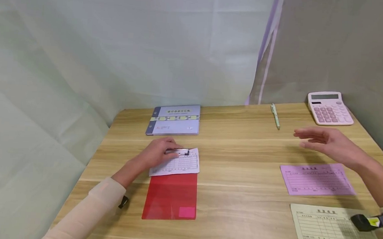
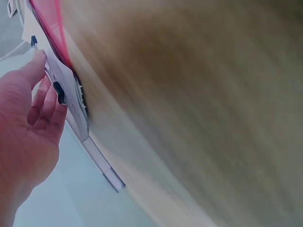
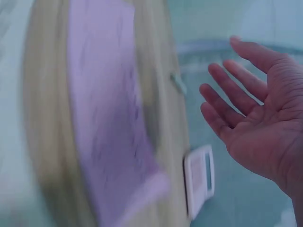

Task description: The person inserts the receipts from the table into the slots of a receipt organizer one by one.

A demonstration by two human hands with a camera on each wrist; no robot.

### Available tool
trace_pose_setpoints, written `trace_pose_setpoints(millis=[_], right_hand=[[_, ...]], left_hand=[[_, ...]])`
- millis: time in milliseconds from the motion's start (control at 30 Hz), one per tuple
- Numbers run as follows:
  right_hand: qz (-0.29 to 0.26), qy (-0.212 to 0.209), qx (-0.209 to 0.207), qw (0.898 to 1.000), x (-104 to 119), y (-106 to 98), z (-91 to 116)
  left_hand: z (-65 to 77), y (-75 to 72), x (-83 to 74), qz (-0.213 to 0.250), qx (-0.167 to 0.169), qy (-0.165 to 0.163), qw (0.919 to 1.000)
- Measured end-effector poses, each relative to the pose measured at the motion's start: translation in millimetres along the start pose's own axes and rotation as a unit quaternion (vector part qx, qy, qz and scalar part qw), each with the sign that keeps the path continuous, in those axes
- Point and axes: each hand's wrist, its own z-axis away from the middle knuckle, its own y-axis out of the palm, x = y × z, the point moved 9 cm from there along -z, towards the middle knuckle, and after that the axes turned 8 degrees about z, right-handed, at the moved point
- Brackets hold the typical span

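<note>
A red clip folder (image 1: 171, 198) lies on the left part of the table, a small pink label on its lower right corner. Over its upper part is a white printed form (image 1: 182, 166), with a metal clip (image 1: 184, 152) with dark ends across the top. My left hand (image 1: 155, 152) pinches this clip; in the left wrist view the thumb is on one side and the fingers behind it. On the right, my right hand (image 1: 333, 145) hovers with loosely extended fingers, holding nothing. Nearest below it is a purple printed form (image 1: 316, 179).
A pale green printed form (image 1: 332, 228) lies at the front right. Behind the folder is a blue-grey ledger book (image 1: 175, 120). A green pen (image 1: 275, 116) and a pink calculator (image 1: 330, 108) are at the back right. Hanging cloth (image 1: 188, 50) borders the wooden table (image 1: 239, 205).
</note>
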Motion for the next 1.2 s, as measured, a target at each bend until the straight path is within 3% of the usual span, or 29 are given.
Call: trace_pose_setpoints(millis=[267, 433, 733, 933, 1200], right_hand=[[0.049, 0.049, -0.023, 0.997, -67, -20, 38], [0.08, 0.055, -0.036, 0.995, -88, -19, 48], [0.078, 0.026, -0.065, 0.994, -96, -14, 59], [0.124, 0.043, -0.068, 0.989, -99, -14, 60], [0.161, 0.033, -0.073, 0.984, -95, -17, 56]], left_hand=[[-3.0, 1.6, 9.7, 0.099, 0.011, -0.018, 0.9949], [-4.4, 2.7, 12.1, 0.133, 0.007, -0.023, 0.9909], [-2.8, 2.2, 14.7, 0.166, -0.019, -0.021, 0.9858], [-0.8, 4.5, 23.3, 0.184, -0.018, -0.024, 0.9824], [0.3, 4.5, 24.9, 0.195, -0.019, -0.02, 0.9803]])
